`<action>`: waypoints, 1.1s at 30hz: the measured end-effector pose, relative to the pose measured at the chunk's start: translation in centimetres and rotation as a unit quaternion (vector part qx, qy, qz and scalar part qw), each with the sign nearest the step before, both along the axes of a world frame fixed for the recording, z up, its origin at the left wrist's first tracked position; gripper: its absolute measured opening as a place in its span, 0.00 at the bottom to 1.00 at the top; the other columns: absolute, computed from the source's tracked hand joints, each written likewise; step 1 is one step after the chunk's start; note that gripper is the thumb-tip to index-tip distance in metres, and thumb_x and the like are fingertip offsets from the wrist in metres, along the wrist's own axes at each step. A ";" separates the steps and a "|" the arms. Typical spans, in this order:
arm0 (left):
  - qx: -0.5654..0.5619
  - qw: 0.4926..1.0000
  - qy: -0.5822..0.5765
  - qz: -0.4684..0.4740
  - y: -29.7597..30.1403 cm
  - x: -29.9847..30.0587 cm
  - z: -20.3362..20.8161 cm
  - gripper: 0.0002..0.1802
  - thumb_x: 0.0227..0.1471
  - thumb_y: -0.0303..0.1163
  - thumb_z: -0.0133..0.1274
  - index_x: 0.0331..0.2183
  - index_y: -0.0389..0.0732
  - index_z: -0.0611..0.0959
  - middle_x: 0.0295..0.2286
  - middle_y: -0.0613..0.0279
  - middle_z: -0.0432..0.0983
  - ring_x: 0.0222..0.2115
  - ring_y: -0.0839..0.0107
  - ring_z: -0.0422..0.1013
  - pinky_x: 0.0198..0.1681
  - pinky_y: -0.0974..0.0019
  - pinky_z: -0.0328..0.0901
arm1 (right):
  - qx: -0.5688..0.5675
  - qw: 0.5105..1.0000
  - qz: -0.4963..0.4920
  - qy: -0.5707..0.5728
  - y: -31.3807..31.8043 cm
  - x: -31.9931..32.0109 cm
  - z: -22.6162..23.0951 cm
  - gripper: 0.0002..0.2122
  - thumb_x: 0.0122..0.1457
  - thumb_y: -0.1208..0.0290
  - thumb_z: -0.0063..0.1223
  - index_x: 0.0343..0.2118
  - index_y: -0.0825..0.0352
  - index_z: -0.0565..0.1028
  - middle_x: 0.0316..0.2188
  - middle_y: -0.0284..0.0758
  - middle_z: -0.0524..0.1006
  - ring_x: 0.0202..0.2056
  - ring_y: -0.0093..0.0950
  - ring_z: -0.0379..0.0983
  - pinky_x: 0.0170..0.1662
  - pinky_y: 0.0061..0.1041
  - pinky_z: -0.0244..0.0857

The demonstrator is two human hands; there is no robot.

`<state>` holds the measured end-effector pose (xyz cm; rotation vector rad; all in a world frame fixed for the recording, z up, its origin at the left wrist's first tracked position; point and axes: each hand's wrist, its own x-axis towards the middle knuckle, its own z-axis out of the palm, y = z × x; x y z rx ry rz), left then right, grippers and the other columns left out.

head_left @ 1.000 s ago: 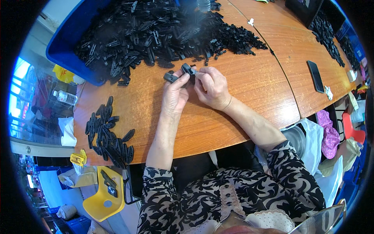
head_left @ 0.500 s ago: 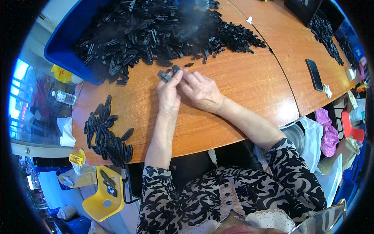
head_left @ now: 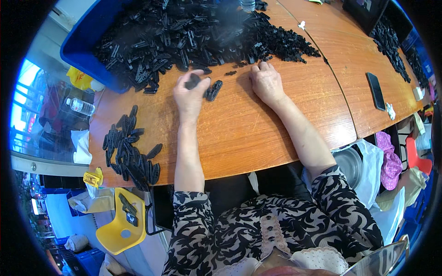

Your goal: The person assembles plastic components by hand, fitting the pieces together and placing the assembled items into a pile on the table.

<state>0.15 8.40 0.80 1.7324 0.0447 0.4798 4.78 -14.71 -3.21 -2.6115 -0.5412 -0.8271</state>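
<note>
My left hand is closed round a dark oblong plastic piece, slightly blurred by motion. Just right of its thumb, another black oblong plastic piece lies on the wooden table. My right hand rests at the near edge of a heap of small black parts. Its fingers are curled down and pressed together, and their tips are hidden, so what they pinch cannot be made out. Between the hands lie a few tiny black parts.
A large heap of black oblong pieces spills from a blue bin. A smaller pile of similar pieces lies at the table's left edge. A phone lies at the right. A yellow chair stands at lower left.
My hands, together before, have separated. The right moved right to the small-parts heap; the left shifted slightly left with a piece. One black piece now lies on the table beside the left hand.
</note>
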 end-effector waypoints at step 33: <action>-0.051 0.980 0.058 -0.184 -2.0 -2.8 3.8 0.19 0.46 0.21 0.63 0.43 0.35 0.83 0.30 0.67 0.79 0.24 0.82 0.71 0.27 0.77 0.65 | 0.347 0.897 0.269 -0.053 2.4 -4.9 3.3 0.09 0.50 0.84 0.61 0.34 0.69 0.76 0.32 0.41 0.75 0.34 0.39 0.75 0.35 0.32 0.70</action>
